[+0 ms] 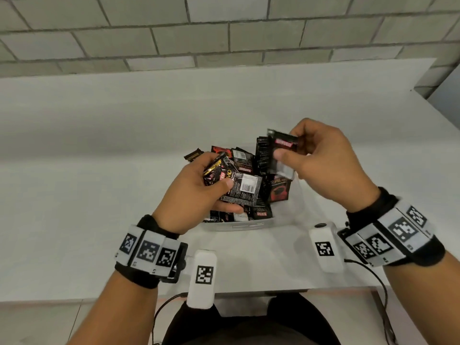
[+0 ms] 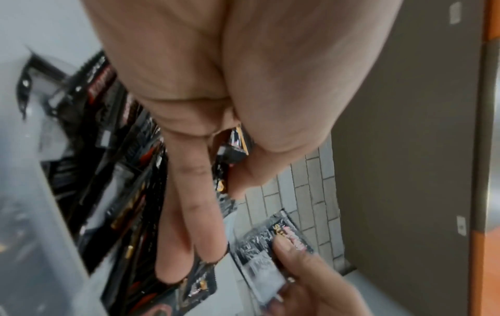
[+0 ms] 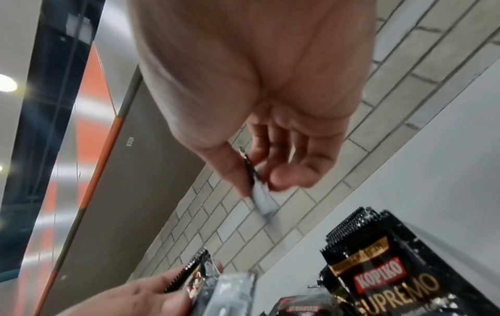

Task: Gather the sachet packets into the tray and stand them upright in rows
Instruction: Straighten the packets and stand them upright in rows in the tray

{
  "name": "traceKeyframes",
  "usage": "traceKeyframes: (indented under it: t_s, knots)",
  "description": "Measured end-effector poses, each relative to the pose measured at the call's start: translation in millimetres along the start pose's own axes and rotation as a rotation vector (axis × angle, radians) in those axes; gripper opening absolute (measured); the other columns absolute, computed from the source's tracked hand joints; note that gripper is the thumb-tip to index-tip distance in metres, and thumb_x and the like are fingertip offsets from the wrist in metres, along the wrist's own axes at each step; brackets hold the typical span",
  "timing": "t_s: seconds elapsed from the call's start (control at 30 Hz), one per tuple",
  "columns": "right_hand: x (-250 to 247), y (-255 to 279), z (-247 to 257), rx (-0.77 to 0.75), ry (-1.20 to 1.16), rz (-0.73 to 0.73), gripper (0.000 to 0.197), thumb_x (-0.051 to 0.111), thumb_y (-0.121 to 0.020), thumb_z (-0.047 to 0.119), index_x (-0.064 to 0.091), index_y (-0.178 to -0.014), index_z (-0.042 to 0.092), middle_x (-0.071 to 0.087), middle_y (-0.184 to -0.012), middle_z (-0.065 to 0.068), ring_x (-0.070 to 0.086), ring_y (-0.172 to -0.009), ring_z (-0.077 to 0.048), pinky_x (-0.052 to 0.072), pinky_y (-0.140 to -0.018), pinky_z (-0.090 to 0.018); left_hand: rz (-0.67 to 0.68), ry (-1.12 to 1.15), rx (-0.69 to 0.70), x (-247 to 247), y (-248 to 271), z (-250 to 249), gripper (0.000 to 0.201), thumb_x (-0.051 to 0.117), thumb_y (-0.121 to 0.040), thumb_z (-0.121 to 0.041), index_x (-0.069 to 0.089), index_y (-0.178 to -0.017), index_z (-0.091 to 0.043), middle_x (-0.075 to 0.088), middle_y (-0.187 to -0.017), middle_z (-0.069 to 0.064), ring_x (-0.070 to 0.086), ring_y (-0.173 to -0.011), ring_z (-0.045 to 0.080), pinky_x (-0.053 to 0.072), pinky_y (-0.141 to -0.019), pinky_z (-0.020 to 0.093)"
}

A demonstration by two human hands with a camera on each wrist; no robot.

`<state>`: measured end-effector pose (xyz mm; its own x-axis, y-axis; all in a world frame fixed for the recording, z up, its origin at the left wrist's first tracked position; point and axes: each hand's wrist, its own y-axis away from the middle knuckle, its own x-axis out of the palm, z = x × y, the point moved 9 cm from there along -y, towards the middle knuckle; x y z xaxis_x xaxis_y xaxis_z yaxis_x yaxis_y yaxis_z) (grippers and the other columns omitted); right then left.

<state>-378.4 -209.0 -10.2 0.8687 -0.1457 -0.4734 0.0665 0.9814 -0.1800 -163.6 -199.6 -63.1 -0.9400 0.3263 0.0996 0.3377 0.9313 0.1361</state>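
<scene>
A clear plastic tray (image 1: 249,226) sits on the white table, filled with loose black sachets (image 1: 278,189); a few stand upright at the back (image 1: 262,155). My left hand (image 1: 199,180) hovers over the tray's left side and grips a bundle of several sachets (image 1: 240,189), fanned between thumb and fingers (image 2: 189,213). Above the tray's right side, my right hand (image 1: 321,160) pinches a single sachet (image 1: 283,150) between thumb and fingertips; the right wrist view shows that sachet (image 3: 261,198) edge-on. One sachet (image 1: 193,154) pokes out at the tray's far left corner.
The white table (image 1: 99,170) runs back to a grey tiled wall (image 1: 224,33). Its front edge lies just below my wrists. White tagged camera blocks (image 1: 202,277) and cables hang by both wrists. Upright Kopiko sachets (image 3: 392,278) stand close under my right wrist.
</scene>
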Motion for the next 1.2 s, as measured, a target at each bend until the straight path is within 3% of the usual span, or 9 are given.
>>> traceKeyframes:
  t_s: [0.1, 0.23, 0.33, 0.43, 0.57, 0.77, 0.87, 0.97, 1.2]
  knots:
    - [1.8, 5.9, 13.9, -0.064, 0.005, -0.029, 0.022, 0.078, -0.078, 0.009, 0.056, -0.077, 0.015, 0.058, -0.069, 0.0, 0.051, -0.059, -0.01, 0.045, -0.06, -0.025, -0.003, -0.022, 0.016, 6.8, -2.6, -1.8, 0.033, 0.059, -0.098, 0.004, 0.055, -0.128, -0.008, 0.071, -0.119, 0.012, 0.074, -0.095, 0.04, 0.063, -0.074, 0.053]
    - [53.6, 30.3, 25.0, -0.114, 0.127, 0.321, 0.026, 0.087, -0.073, 0.031, 0.067, -0.088, 0.028, 0.055, -0.104, 0.007, 0.063, -0.073, -0.013, 0.055, -0.068, -0.026, 0.017, 0.01, 0.036, 16.9, -6.5, -4.7, 0.031, 0.062, -0.096, 0.0, 0.056, -0.127, -0.004, 0.068, -0.119, 0.02, 0.072, -0.101, 0.042, 0.063, -0.077, 0.048]
    - [52.2, 28.5, 24.1, -0.124, 0.064, 0.283, 0.014, 0.076, -0.085, 0.015, 0.07, -0.093, 0.025, 0.052, -0.116, 0.009, 0.064, -0.078, -0.015, 0.059, -0.073, -0.034, 0.027, 0.071, 0.022, 15.7, -5.5, -5.6, 0.032, 0.061, -0.095, 0.0, 0.054, -0.126, 0.0, 0.067, -0.12, 0.023, 0.073, -0.096, 0.045, 0.063, -0.075, 0.051]
    - [44.3, 22.3, 20.5, -0.102, 0.061, 0.222, 0.028, 0.073, -0.086, 0.007, 0.062, -0.101, 0.027, 0.062, -0.103, 0.003, 0.065, -0.065, -0.019, 0.059, -0.067, -0.048, 0.051, 0.056, 0.02, 14.2, -2.7, -8.1, 0.033, 0.059, -0.097, 0.002, 0.053, -0.129, -0.001, 0.067, -0.121, 0.021, 0.073, -0.095, 0.044, 0.063, -0.073, 0.055]
    - [45.7, 23.7, 27.4, -0.111, 0.045, 0.279, 0.056, 0.077, -0.082, 0.006, 0.054, -0.12, 0.039, 0.06, -0.093, 0.003, 0.058, -0.054, -0.012, 0.06, -0.062, -0.042, 0.06, 0.0, 0.014, 12.4, -1.3, -8.7, 0.036, 0.059, -0.097, 0.003, 0.053, -0.132, -0.002, 0.068, -0.118, 0.015, 0.073, -0.099, 0.04, 0.061, -0.072, 0.06]
    - [14.8, 4.2, -0.1, -0.052, 0.202, 0.169, 0.011, 0.073, -0.089, 0.022, 0.069, -0.091, 0.033, 0.068, -0.069, 0.002, 0.066, -0.063, -0.016, 0.051, -0.067, -0.03, -0.052, -0.045, 0.039, -13.6, -1.7, -16.3, 0.024, 0.059, -0.098, 0.0, 0.055, -0.122, -0.001, 0.07, -0.118, 0.018, 0.075, -0.092, 0.041, 0.063, -0.071, 0.053]
    - [11.0, 1.7, -24.6, 0.039, 0.249, 0.222, 0.014, 0.077, -0.086, 0.018, 0.067, -0.083, 0.027, 0.072, -0.069, 0.003, 0.071, -0.065, -0.016, 0.054, -0.07, -0.029, -0.065, -0.065, 0.037, -20.7, -1.2, -18.9, 0.022, 0.06, -0.098, -0.001, 0.056, -0.119, -0.003, 0.073, -0.113, 0.014, 0.075, -0.089, 0.042, 0.063, -0.071, 0.051]
    - [10.0, 0.4, -37.1, 0.033, 0.333, 0.21, 0.019, 0.079, -0.08, 0.013, 0.065, -0.076, 0.026, 0.069, -0.075, 0.009, 0.069, -0.07, -0.016, 0.057, -0.075, -0.039, -0.063, -0.044, 0.03, -20.7, -0.8, -18.2, 0.023, 0.06, -0.097, -0.001, 0.055, -0.12, -0.001, 0.072, -0.115, 0.016, 0.075, -0.089, 0.043, 0.063, -0.07, 0.049]
    - [15.8, -1.8, -44.4, -0.06, 0.496, 0.206, 0.029, 0.088, -0.07, 0.015, 0.064, -0.081, 0.025, 0.054, -0.08, 0.007, 0.053, -0.071, -0.006, 0.038, -0.063, -0.019, -0.027, -0.037, 0.003, -13.5, 0.0, -9.5, 0.026, 0.059, -0.097, 0.001, 0.056, -0.123, -0.003, 0.072, -0.117, 0.016, 0.075, -0.089, 0.043, 0.063, -0.07, 0.049]
